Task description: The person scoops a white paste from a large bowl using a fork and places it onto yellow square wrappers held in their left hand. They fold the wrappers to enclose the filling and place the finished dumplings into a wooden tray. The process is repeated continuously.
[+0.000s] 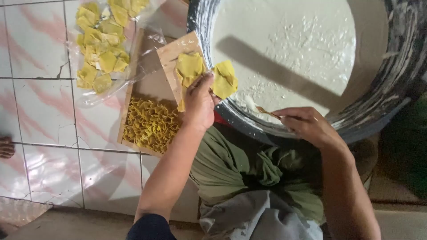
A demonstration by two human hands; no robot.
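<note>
one huge basin (400,66) of pale paste fills the upper right of the frame. left of it lies a wooden tray (147,84) with a heap of folded yellow dumplings (151,124), so much is done; a clear bag of flat yellow wrappers (100,40) in the upper left remains (plenty left, i judge). left hand (200,104) steadies a small board (171,55) of wrappers, fingers pinching one wrapper (224,80) at the basin's rim. right hand (307,124) has its fingers closed on a thin stick (267,112) dipped in paste.
</note>
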